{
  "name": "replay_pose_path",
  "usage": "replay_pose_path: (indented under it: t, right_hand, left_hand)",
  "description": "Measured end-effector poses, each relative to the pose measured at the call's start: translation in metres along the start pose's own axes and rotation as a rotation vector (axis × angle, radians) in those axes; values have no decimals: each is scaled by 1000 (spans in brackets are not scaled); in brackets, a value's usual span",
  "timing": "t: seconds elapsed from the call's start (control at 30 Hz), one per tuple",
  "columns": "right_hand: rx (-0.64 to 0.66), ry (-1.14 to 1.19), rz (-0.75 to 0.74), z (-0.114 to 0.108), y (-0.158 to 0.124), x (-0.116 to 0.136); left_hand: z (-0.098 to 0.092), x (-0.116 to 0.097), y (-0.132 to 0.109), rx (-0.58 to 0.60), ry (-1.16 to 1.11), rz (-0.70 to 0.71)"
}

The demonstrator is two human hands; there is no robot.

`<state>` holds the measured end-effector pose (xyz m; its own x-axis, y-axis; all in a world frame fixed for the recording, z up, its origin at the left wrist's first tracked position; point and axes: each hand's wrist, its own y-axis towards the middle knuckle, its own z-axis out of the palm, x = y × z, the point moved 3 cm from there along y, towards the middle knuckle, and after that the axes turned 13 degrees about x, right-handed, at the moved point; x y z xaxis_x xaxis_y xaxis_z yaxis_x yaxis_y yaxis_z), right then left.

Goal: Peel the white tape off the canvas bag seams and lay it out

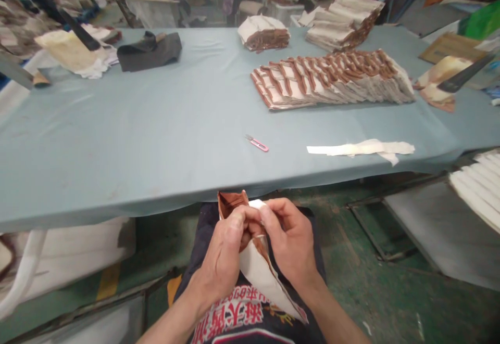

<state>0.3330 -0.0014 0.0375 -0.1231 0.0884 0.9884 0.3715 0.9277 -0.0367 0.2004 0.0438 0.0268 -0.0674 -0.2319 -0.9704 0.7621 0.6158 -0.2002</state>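
Over my lap, just off the table's front edge, both hands hold a folded brown-and-white fabric piece (260, 266). My left hand (228, 247) grips it from the left, its fingers curled around the upper part. On the other side my right hand (291, 234) pinches a small white strip (257, 204) at the top of the piece between thumb and forefinger. The brown inner side shows at the upper left, and a pale flap hangs down toward my apron. My fingers hide where the strip meets the fabric.
Pink thread snips (258, 143) lie on the blue-covered table (156, 141), with pale strips (363, 149) to their right. Behind are a long row of brown-and-white pieces (332, 78), two more stacks (263, 32) (344, 21) and dark folded cloth (149, 52).
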Motion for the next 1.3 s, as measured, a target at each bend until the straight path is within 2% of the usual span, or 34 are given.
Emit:
replay_pose_path:
  t: [0.1,0.17,0.23,0.33,0.5,0.57,0.6,0.7,0.77,0.87,0.93,1.03,1.1,1.17,1.3]
  right_hand:
    - [-95,264,109,1,5,-26]
    - [-95,346,175,4,3,-45]
    - [-44,395,264,12,-4,-64]
    - [31,439,369,26,-21,-88]
    - [144,460,478,50,-43,-109]
    - [168,455,491,55,-46,-110]
    - [176,451,488,55,-46,-109]
    - [193,427,445,49,-40,-101]
    - [190,398,392,36,-31,-89]
    - [169,342,288,4,-16,-55]
    - [185,294,200,-17,-12,-21]
    - [228,217,114,-36,-19,30]
    - [207,123,44,-40,-24,55]
    - [176,24,-7,-39,-25,67]
    - [153,-52,22,-31,-15,60]
  left_hand:
    - [-5,8,0,-144,-15,-28]
    - [-11,13,-3,-177,81,-29]
    - [-17,17,-9,-140,199,-19]
    - [-23,23,-21,-16,306,-32]
    - [-33,30,-51,201,399,-140]
    - [-38,37,-64,204,373,-178]
    - [-40,40,-69,164,352,-195]
    - [-42,45,-74,2,321,-208]
    - [-37,37,-66,-29,320,-149]
    - [-28,6,-44,-7,309,5]
    - [-24,-20,-28,21,283,85]
    - [-19,-49,-9,103,243,145]
    - [-17,-60,0,133,205,147]
    - [-14,-65,6,125,165,143]
    - [-10,-67,11,76,133,147]
